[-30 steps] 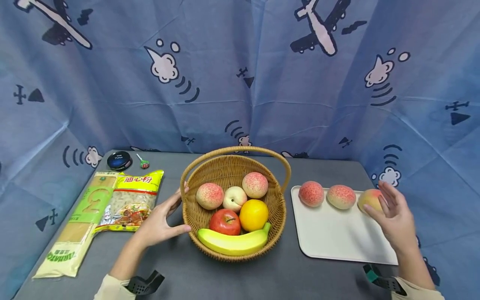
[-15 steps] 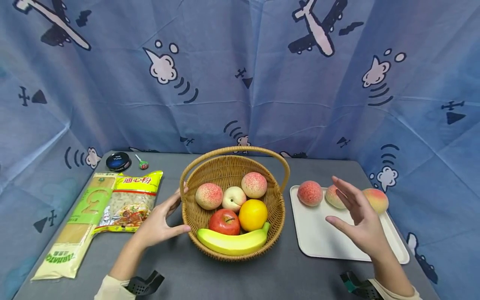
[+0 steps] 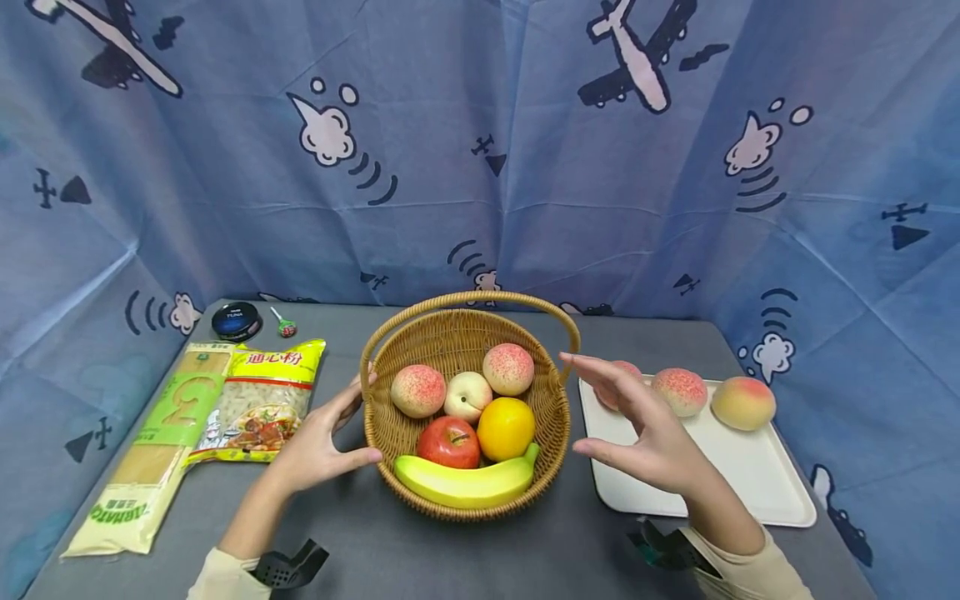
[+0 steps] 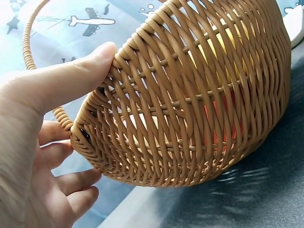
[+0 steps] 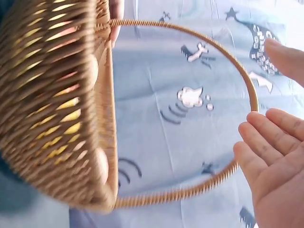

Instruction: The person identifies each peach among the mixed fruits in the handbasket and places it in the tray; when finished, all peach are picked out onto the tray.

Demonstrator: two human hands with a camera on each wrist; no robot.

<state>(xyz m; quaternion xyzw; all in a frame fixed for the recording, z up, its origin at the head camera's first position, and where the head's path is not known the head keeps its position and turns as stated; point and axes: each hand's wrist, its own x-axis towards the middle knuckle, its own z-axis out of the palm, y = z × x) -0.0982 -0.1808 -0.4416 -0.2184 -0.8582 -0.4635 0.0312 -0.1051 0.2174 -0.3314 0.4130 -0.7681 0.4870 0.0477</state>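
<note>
Basket: the wicker basket (image 3: 465,417) stands at the centre of the head view on the grey table (image 3: 480,550), its arched handle (image 3: 472,302) running left to right over the fruit.
Left hand: the left hand (image 3: 318,442) is laid against the basket's left wall, thumb pressed on the weave near the rim in the left wrist view, fingers loosely bent behind it; nothing is enclosed.
Right hand: the right hand (image 3: 645,433) is held open, fingers straight and spread, palm turned toward the basket, just right of its rim and not touching it.
Key relation: the basket lies to the left of the right fingers (image 5: 266,137); the handle's right end is the nearest part. The left hand is the nearer one, being in contact.
Contents: three peaches, an apple (image 3: 450,442), an orange (image 3: 507,428) and a banana (image 3: 465,483) are seen inside.
Tray: the white tray (image 3: 720,492) at right carries three more peaches; the leftmost is largely covered by the right hand.
Unclear: the right wrist view is blurred, so the gap between fingers and handle cannot be judged. Pasta packets (image 3: 225,417) lie at left.
</note>
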